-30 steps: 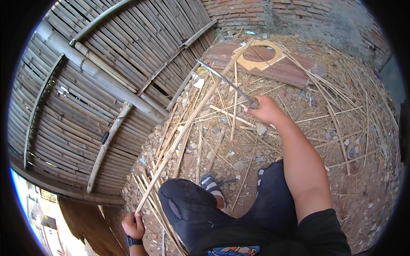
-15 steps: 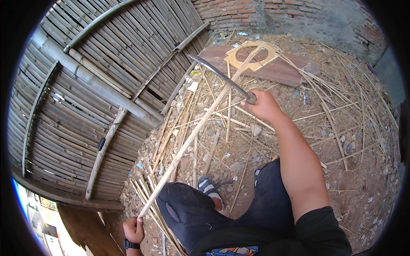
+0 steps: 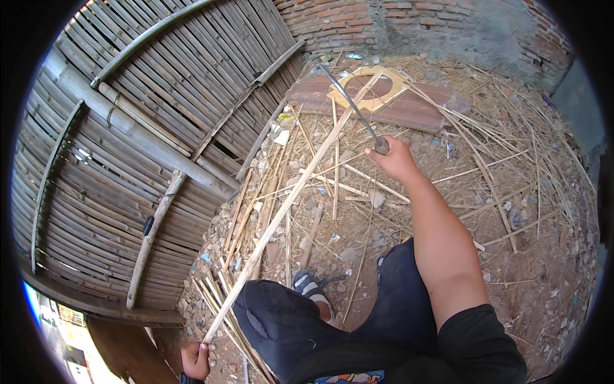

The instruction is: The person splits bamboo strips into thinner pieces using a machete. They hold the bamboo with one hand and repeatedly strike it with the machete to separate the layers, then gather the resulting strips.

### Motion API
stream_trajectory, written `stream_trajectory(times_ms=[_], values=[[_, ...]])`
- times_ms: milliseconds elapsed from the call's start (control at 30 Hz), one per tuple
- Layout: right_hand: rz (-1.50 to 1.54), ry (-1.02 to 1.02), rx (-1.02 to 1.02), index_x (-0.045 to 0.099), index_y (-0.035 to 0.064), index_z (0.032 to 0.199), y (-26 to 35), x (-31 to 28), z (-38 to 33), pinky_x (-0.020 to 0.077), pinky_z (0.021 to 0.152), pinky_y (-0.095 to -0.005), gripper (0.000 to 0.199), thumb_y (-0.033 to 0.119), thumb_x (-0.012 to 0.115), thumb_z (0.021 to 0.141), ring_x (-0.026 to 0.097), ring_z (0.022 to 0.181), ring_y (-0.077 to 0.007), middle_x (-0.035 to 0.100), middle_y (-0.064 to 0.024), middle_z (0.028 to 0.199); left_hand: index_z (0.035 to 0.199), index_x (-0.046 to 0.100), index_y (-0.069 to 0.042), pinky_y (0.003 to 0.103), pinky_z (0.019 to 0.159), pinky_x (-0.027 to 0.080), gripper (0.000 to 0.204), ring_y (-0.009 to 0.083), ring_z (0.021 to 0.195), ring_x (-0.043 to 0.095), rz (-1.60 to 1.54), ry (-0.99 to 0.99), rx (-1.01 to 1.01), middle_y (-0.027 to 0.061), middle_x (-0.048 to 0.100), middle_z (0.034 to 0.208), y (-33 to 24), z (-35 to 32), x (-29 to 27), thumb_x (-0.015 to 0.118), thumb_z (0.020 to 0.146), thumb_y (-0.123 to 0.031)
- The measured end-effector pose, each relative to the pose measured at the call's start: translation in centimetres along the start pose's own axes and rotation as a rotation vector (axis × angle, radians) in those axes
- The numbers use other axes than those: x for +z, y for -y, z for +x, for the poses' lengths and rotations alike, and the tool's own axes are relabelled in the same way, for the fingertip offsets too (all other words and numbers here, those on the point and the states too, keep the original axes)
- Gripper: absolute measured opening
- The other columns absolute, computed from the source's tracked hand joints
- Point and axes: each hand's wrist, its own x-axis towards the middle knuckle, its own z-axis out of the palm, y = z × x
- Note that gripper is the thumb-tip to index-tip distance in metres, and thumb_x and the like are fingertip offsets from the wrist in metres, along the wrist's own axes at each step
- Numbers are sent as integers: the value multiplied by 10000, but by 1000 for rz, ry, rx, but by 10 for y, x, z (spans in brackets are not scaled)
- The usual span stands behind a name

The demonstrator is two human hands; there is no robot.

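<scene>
My left hand (image 3: 196, 361), at the lower left, grips the near end of a long pale bamboo strip (image 3: 281, 217). The strip slants up past my left knee, and its far end lies over a yellow frame with a round hole (image 3: 398, 84). My right hand (image 3: 395, 157) is closed round the handle of a machete (image 3: 350, 100). Its long dark blade points up and left and crosses over the strip near the strip's far part; I cannot tell whether they touch. Beneath the yellow frame is a brown wooden board (image 3: 422, 119) on the ground.
A bamboo-slat wall (image 3: 128, 160) rises on the left, and a brick wall (image 3: 332, 29) stands at the back. Loose bamboo strips (image 3: 486, 153) and shavings litter the stony ground on the right. More strips (image 3: 220, 301) lean beside my left leg.
The machete has swung, so its blade points more steeply upward and its tip has shifted right. The yellow frame has turned and tilted. My left hand still holds the bamboo strip.
</scene>
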Motion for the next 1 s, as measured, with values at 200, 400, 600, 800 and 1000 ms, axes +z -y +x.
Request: stream_trajectory(times_ms=[200,400,600,800,1000], values=[[245,15,147,639,-9,1281,-29,2,12,526,847,-390,630,412,807,845,688,966,-254,720,-171,1020,679,561,-72,328,505,332,457,119,532,439,-156,158,-101,4,501,574,11,-9,-10,537,1040,-352],[324,-64,121,676,-8,1122,-21,10,17,529,811,-377,493,385,805,854,684,889,-226,724,-116,946,884,699,-120,402,591,403,354,201,646,527,-131,421,-328,19,605,700,17,-13,-32,567,1017,-421],[228,-202,132,677,12,1101,-29,-6,15,536,771,-385,511,447,787,857,685,808,-239,717,-125,889,751,620,-94,344,524,359,384,133,600,461,-5,261,-63,-1,521,645,-17,-6,-16,538,1034,-340],[4,48,-216,679,40,1134,34,-15,-2,530,714,-420,502,445,780,855,708,797,-323,727,-191,923,833,641,-70,344,539,382,325,149,627,507,-14,281,-52,22,583,706,27,-10,-21,549,1038,-306],[31,-180,165,658,-4,1224,-29,-23,16,539,852,-410,553,391,779,857,706,940,-353,725,-236,1049,752,603,-75,346,488,297,389,128,572,425,-132,255,-230,4,495,620,-36,-8,-33,530,1044,-321]])
